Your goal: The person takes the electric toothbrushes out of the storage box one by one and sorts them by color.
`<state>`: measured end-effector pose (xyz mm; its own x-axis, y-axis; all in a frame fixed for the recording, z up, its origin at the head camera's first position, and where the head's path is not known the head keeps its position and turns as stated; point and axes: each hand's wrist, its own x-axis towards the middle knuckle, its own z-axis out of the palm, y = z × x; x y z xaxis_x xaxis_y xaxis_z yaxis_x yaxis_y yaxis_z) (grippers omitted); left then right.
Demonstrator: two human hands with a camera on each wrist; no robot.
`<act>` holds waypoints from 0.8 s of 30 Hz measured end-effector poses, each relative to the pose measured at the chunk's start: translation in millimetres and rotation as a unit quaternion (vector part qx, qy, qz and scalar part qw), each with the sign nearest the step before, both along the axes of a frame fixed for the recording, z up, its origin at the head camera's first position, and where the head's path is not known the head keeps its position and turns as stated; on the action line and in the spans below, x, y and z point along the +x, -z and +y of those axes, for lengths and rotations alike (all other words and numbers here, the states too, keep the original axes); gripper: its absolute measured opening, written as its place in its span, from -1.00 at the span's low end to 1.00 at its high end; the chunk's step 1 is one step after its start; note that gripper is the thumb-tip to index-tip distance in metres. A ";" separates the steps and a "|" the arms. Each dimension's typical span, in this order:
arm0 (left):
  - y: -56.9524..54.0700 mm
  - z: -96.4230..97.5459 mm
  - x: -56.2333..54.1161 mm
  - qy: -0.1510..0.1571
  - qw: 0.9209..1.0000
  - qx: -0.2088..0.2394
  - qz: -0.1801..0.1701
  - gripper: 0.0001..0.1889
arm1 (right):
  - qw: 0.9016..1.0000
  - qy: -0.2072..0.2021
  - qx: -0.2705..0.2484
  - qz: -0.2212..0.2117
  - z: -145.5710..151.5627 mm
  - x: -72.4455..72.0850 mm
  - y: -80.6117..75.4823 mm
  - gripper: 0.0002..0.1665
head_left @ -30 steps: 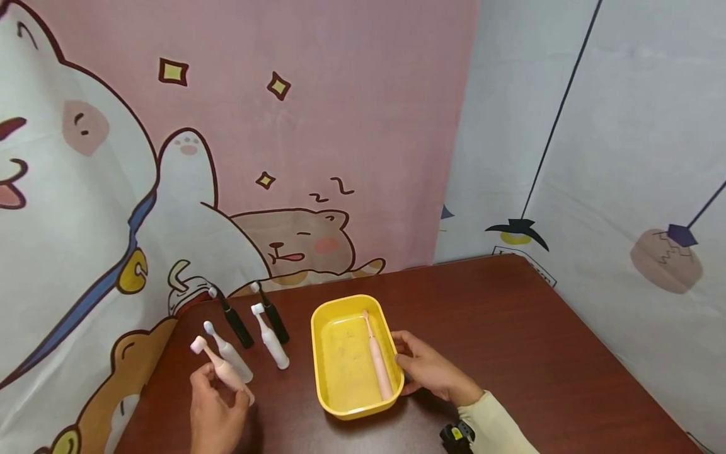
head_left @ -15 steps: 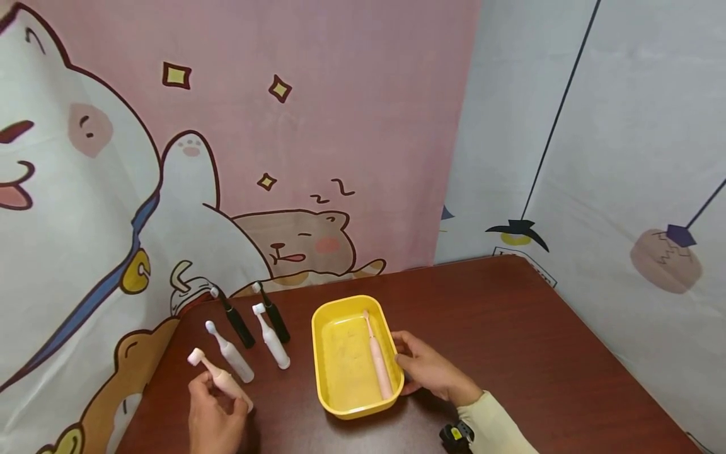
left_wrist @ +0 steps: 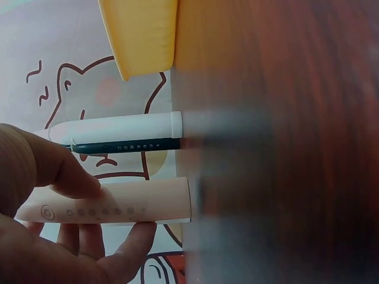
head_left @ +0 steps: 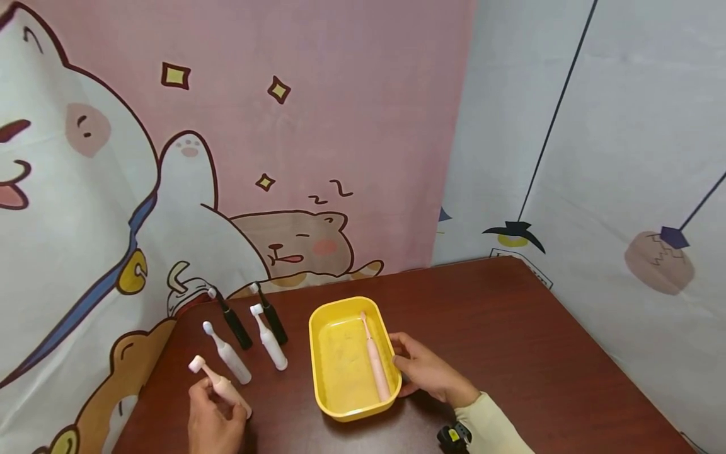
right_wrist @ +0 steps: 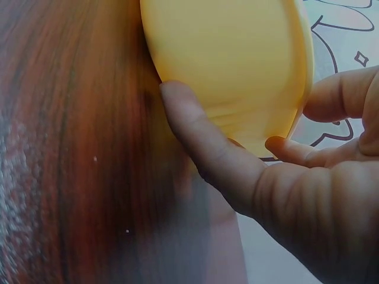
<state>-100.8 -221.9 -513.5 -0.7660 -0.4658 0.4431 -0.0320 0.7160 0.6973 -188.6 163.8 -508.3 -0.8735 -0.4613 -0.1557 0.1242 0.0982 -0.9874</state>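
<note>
My left hand (head_left: pixel 212 419) holds a pale pink electric toothbrush (head_left: pixel 228 392) by its handle, brush head up. In the left wrist view, thumb and fingers lie on opposite sides of the handle (left_wrist: pixel 166 198), its base right at the tabletop. My right hand (head_left: pixel 431 372) grips the right side of a yellow tray (head_left: pixel 315 359). In the right wrist view, its fingers span the tray's outer wall (right_wrist: pixel 231 65), from low near the table up to the rim. A second pink electric toothbrush (head_left: pixel 377 369) lies inside, along the tray's right side.
Two white electric toothbrushes (head_left: pixel 234 362) and two black ones (head_left: pixel 236 328) stand upright on the brown table (head_left: pixel 482 315), left of the tray. A cartoon-printed cloth (head_left: pixel 363 126) hangs behind the table. A black device (head_left: pixel 454 436) sits at my right wrist.
The camera view shifts slightly. My left hand keeps hold of the pink toothbrush, whose tilt changes a little. My right hand stays on the tray.
</note>
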 end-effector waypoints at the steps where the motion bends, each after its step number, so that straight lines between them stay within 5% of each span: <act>1: 0.3 0.2 0.0 -0.001 1.000 -0.002 -0.001 -0.25 | 1.000 0.001 0.001 0.001 0.0 0.0 -0.3 -0.43; 12: 8.3 -2.2 -2.4 -0.003 0.999 -0.030 0.037 -0.25 | 1.000 0.000 -0.002 0.002 0.7 -0.3 -1.7 -0.44; 24: 8.9 -3.4 -1.2 -0.002 0.999 -0.034 0.025 -0.28 | 1.000 -0.005 -0.009 0.000 0.1 0.4 -2.7 -0.44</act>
